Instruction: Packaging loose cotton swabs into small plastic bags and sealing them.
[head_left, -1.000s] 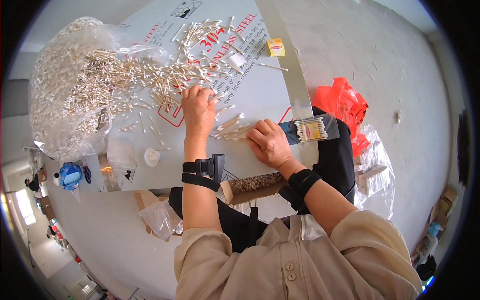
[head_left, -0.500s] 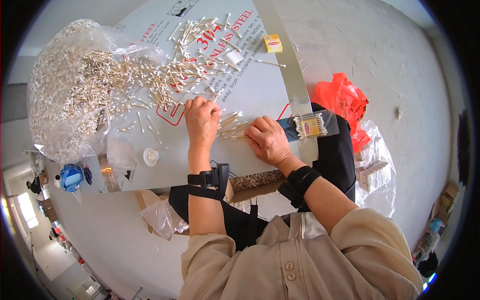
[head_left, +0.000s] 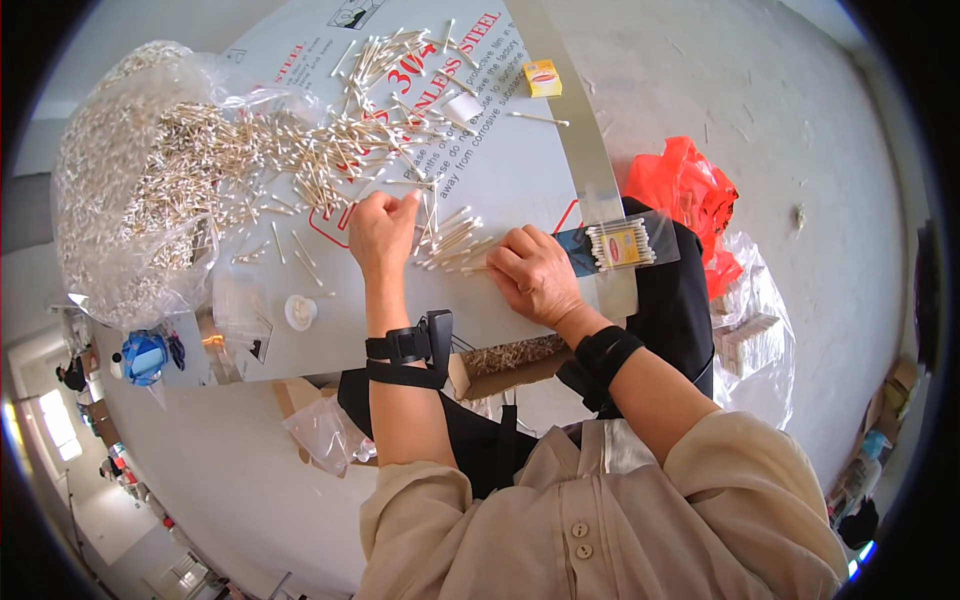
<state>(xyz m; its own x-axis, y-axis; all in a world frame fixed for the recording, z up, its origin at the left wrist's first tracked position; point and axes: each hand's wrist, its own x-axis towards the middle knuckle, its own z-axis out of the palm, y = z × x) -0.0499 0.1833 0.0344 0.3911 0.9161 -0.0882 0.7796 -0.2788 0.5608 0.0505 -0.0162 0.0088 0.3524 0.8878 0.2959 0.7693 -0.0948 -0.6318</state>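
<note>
My left hand (head_left: 385,232) is above the table's near middle, thumb and fingers closed together beside loose swabs; what they pinch, if anything, is too small to make out. Next to it lies a loose bunch of cotton swabs (head_left: 450,240), white-tipped with pale sticks. My right hand (head_left: 537,276) rests on the table with curled fingers, closed on the near ends of some swabs of that bunch. Right of this hand, a clear flat pack of swabs (head_left: 620,244) with a yellow label lies across the table edge, partly over my dark-clothed leg.
A large clear bag (head_left: 110,190) spills a heap of swabs (head_left: 320,150) across the metal table. A small yellow box (head_left: 543,78) sits near the right edge, a white round cap (head_left: 300,312) at left. Red bag (head_left: 680,190) and open carton (head_left: 515,365) are below table level.
My left hand has moved slightly left and away from the bunch, uncovering swabs beside its fingers. The right hand stays almost where it was.
</note>
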